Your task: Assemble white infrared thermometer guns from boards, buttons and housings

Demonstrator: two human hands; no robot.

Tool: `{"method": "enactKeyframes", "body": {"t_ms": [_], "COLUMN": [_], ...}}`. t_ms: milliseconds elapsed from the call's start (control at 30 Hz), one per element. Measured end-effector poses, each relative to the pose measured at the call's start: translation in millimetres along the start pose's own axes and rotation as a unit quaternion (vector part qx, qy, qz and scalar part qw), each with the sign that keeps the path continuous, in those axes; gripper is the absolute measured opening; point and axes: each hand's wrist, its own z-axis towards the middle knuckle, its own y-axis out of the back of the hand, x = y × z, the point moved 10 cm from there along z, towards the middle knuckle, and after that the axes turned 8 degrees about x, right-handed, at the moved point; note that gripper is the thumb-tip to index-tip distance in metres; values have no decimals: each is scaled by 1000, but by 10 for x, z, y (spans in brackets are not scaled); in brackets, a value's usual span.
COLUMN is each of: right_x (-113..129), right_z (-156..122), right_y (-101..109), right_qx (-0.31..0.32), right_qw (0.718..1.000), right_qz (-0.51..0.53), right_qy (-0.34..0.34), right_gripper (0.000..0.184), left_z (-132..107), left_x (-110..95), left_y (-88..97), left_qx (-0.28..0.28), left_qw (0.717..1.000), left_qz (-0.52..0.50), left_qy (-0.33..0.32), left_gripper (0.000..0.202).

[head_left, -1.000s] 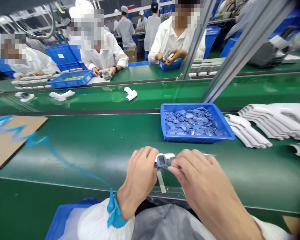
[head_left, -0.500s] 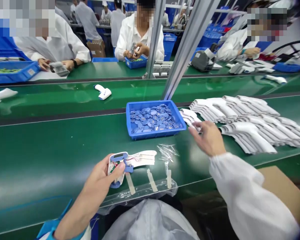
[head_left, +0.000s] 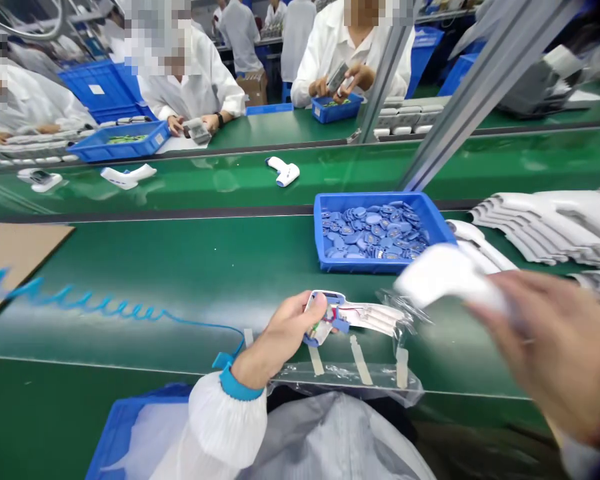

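Observation:
My left hand [head_left: 300, 320] grips an opened infrared thermometer half [head_left: 375, 316], its thumb pressed over the circuit board and wires inside a white and blue shell. At the right, my right hand [head_left: 555, 340], blurred by motion, is closed on a white thermometer shell half [head_left: 445, 277] held above the bench. Behind the hands stands a blue bin [head_left: 380, 265] full of blue oval caps [head_left: 370, 230]. Beneath the held thermometer, tape strips [head_left: 361, 360] and a clear plastic bag [head_left: 340, 375] lie along the bench edge.
White shell halves [head_left: 545, 223] are stacked at the right. A coiled blue wrist-strap cord [head_left: 90, 301] runs across the green bench [head_left: 190, 267] to my left wrist. Finished-looking thermometers [head_left: 283, 171] lie on the belt beyond. A metal post [head_left: 450, 100] rises behind the bin; co-workers sit opposite.
My right hand has picked up a white shell half from the stack and brought it nearer. The view has swung left. My left hand still holds the opened thermometer half.

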Motion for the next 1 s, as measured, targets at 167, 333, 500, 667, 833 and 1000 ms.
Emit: {"method": "enactKeyframes", "body": {"t_ms": [167,333,500,667,833,1000], "right_x": [1423,1567,1332,1437,1429,1373], "right_z": [-189,-80,7,-72,-168,-282], "right_y": [-221,-501,-782,-880,-875,-924], "right_qx": [4,64,253,410,406,404], "right_qw": [975,979,958,845,803,762], "right_qz": [-94,-36,123,342,435,498], "right_qy": [204,189,44,-7,-36,-94], "right_gripper": [33,37,26,20,30,43], "left_z": [25,-1,-63,-61,-116,-293], "left_x": [-19,-57,-143,-78,-61,-132], "left_y": [-47,-34,-127,-36,26,-18], "left_qx": [14,0,26,3,-38,-78], "left_qw": [1000,995,979,980,966,910], "left_qz": [-8,76,180,181,242,379], "left_qy": [-18,-58,-89,-79,-89,-147], "left_gripper": [49,43,42,44,60,51]}}
